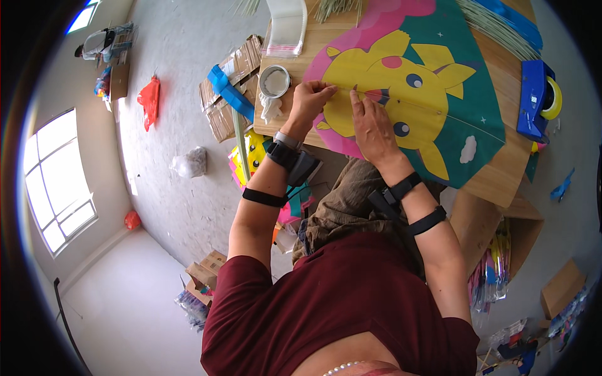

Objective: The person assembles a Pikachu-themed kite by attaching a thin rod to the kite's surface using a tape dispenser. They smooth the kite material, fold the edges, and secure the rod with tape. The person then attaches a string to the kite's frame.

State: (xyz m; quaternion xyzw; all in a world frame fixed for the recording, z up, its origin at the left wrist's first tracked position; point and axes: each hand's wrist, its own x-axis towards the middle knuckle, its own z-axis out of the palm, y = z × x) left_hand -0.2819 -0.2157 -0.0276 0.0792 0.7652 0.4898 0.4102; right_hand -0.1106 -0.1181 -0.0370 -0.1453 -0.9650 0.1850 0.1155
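A kite (433,135) with a yellow cartoon figure on green and pink lies flat on the wooden table, a thin seam or line running across its middle. My left hand (309,103) is closed in a pinch over the kite's near-left part, beside that line; what its fingertips grip is too small to make out. My right hand (374,128) rests over the yellow figure, fingers together and bent down at the same line. Any small thing in that grip is hidden. Both wrists wear black straps.
A roll of tape (274,82) stands at the left of the wooden table (498,178), near clear plastic bags (286,28). Thin sticks (501,31) lie at the far right. A blue tape dispenser (533,103) sits at the right edge. Cardboard boxes (523,241) stand below.
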